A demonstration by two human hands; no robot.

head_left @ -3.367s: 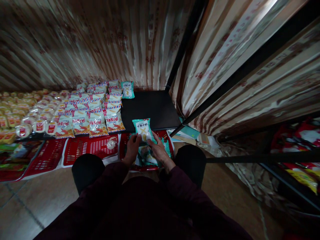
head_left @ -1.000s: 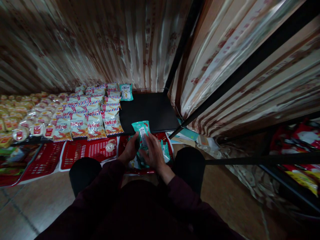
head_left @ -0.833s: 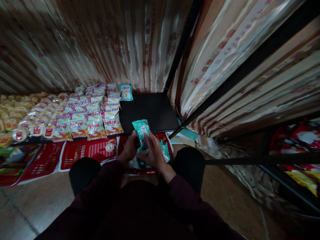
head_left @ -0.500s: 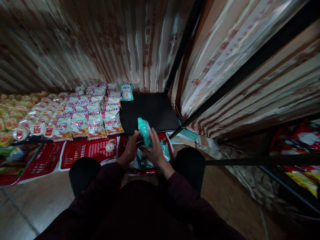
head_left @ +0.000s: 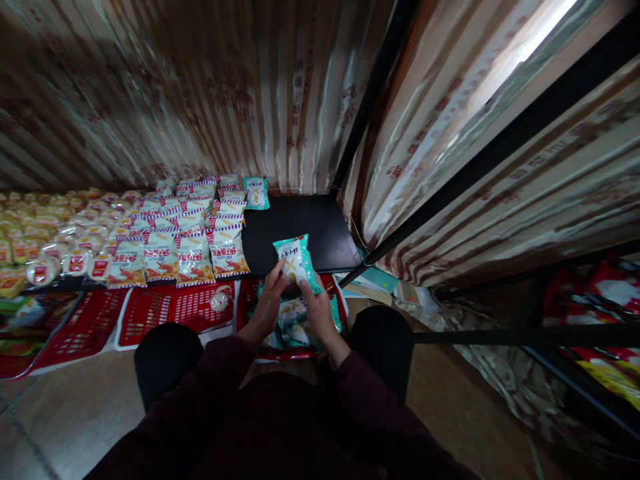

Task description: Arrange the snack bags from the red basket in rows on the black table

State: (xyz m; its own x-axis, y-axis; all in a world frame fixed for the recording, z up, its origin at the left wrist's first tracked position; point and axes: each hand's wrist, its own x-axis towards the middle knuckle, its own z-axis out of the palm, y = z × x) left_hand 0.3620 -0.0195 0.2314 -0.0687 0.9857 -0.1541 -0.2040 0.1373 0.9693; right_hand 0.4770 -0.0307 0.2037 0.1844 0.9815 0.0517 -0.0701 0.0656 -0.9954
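A teal-and-white snack bag (head_left: pixel 293 257) is held between my two hands above the red basket, its printed front facing up. My right hand (head_left: pixel 319 312) grips the bag's lower right side, thumb on the front. At its left edge, my left hand (head_left: pixel 270 299) has its fingers closed against the bag. Below them, more teal snack bags (head_left: pixel 295 320) fill the red basket (head_left: pixel 344 300), partly hidden by my hands. One like bag (head_left: pixel 257 193) stands at the back of the black shelf (head_left: pixel 295 223), beside rows of white snack bags with striped edges (head_left: pixel 194 255).
Round packaged cakes (head_left: pixel 77 259) cover the shelf's left part. Another red basket (head_left: pixel 175 310) with a small packet stands below. A black post (head_left: pixel 395 240) slants along the right side. Wrinkled printed sheeting (head_left: pixel 280 100) hangs behind. Red and yellow packages (head_left: pixel 600 333) lie at far right.
The held bag has turned from edge-on to showing its printed front. My left fingers, near its side before, now rest against its left edge. The view has tilted slightly.
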